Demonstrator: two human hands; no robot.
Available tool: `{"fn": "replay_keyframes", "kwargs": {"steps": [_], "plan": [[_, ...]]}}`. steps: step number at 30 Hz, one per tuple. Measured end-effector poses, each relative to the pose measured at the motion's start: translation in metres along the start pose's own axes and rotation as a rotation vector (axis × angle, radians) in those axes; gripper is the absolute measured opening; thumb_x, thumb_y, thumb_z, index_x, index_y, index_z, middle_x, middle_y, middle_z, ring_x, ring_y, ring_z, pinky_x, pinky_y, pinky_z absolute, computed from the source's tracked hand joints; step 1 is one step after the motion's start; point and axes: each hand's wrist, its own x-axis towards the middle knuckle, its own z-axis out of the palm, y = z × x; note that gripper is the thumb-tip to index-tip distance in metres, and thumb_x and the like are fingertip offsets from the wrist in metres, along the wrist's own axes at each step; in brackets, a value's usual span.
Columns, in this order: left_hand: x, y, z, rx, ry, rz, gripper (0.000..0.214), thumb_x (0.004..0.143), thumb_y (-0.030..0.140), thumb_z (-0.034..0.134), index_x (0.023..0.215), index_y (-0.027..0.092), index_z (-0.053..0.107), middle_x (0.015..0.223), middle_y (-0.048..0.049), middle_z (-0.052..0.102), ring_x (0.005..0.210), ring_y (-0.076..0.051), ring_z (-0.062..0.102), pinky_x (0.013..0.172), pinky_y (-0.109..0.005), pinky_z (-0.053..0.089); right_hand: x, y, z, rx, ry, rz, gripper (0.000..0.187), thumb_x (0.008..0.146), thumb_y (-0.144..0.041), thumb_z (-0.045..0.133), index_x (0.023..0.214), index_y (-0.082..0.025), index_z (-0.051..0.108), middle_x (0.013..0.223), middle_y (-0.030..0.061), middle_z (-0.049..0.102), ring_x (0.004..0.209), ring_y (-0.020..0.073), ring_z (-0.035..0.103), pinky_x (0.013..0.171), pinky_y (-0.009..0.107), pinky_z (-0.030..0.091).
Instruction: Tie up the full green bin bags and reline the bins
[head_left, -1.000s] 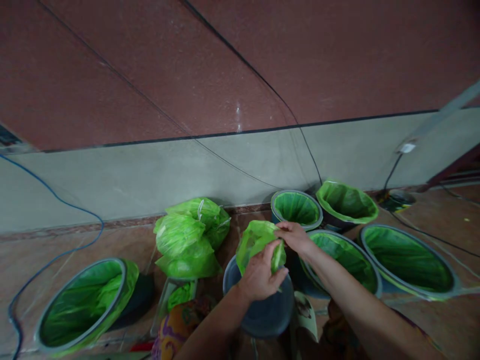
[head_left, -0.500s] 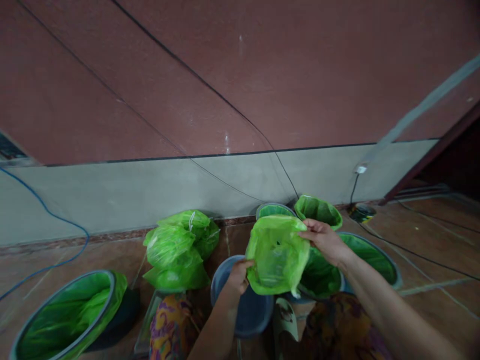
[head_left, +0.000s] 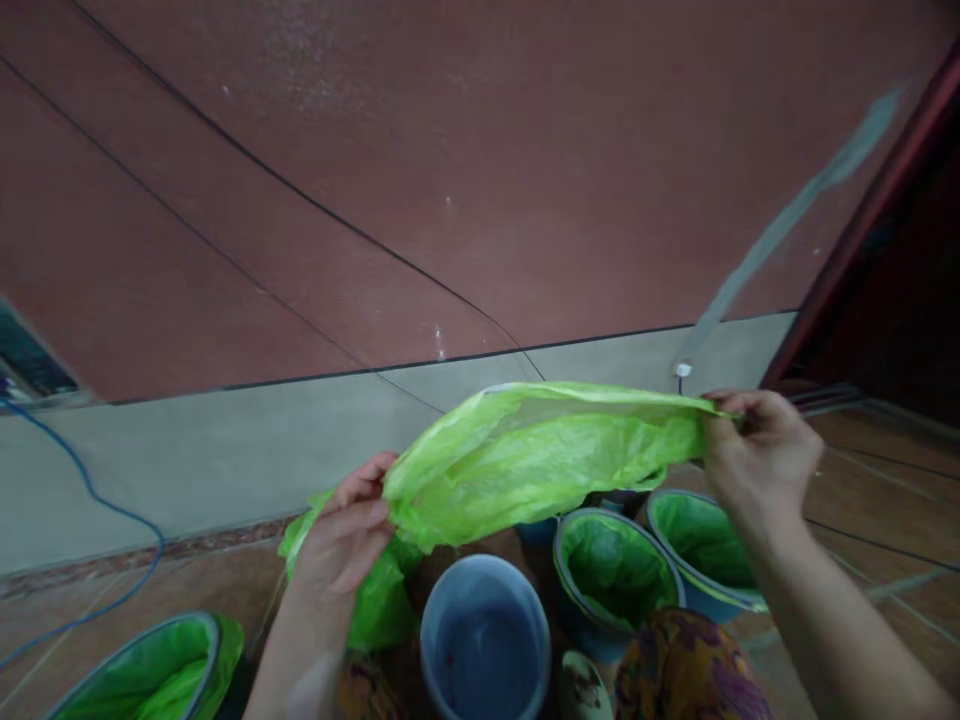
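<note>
A bright green plastic bag is stretched wide in the air between my two hands, its mouth turned partly toward me. My left hand pinches the bag's left edge. At the opposite edge, my right hand grips the rim between thumb and fingers. Directly below the bag stands a bare blue-grey bucket with no liner in it. To its right are two buckets lined with green bags, a nearer lined bucket and a farther lined bucket.
Bunched green bags lie on the tiled floor behind my left forearm. Another lined bucket stands at lower left. A blue hose or cable hangs at the left, and dark cables run along the red wall.
The bag has been raised and pulled much wider as my hands moved apart and up. It was lower and squarer, partly covering the bare bucket, which now shows fully at its mouth.
</note>
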Motion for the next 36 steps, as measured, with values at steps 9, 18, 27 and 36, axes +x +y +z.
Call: {"fn": "replay_keyframes", "kwargs": {"steps": [9, 18, 27, 36], "plan": [[-0.008, -0.120, -0.039, 0.999, 0.646, -0.005, 0.009, 0.071, 0.012, 0.051, 0.072, 0.020, 0.053, 0.065, 0.0006, 0.053, 0.067, -0.018, 0.054, 0.067, -0.029, 0.041, -0.179, 0.096, -0.003, -0.396, -0.804, 0.160, 0.011, 0.066, -0.017, 0.048, 0.060, -0.026, 0.046, 0.059, 0.0047, 0.059, 0.058, 0.0243, 0.060, 0.061, 0.036, 0.044], [-0.012, -0.081, -0.036, 1.001, 0.776, 0.376, 0.035, 0.084, 0.017, 0.045, 0.117, 0.017, 0.057, 0.073, 0.0009, 0.062, 0.061, -0.014, 0.054, 0.065, -0.025, 0.041, -0.129, 0.049, -0.029, -0.142, -0.298, -0.195, 0.032, 0.077, -0.020, 0.048, 0.104, -0.019, 0.065, 0.107, 0.0101, 0.068, 0.100, 0.0236, 0.064, 0.088, 0.036, 0.049], [-0.023, -0.125, -0.068, 1.073, 0.423, 0.020, 0.040, 0.076, 0.013, 0.047, 0.111, 0.013, 0.067, 0.069, -0.0037, 0.069, 0.060, -0.020, 0.063, 0.062, -0.028, 0.048, -0.208, 0.116, -0.046, -0.603, -0.934, 0.065, 0.031, 0.084, -0.015, 0.043, 0.100, -0.017, 0.070, 0.100, 0.0106, 0.073, 0.089, 0.0233, 0.070, 0.081, 0.032, 0.051], [-0.039, -0.122, 0.001, 1.020, 0.279, 0.191, 0.041, 0.078, 0.012, 0.049, 0.115, 0.016, 0.065, 0.088, -0.0064, 0.074, 0.071, -0.017, 0.066, 0.072, -0.028, 0.050, -0.230, 0.007, -0.021, -0.532, -0.929, -0.358, 0.054, 0.083, -0.027, 0.061, 0.134, -0.016, 0.051, 0.134, 0.0163, 0.056, 0.116, 0.0311, 0.057, 0.092, 0.042, 0.048]]}}
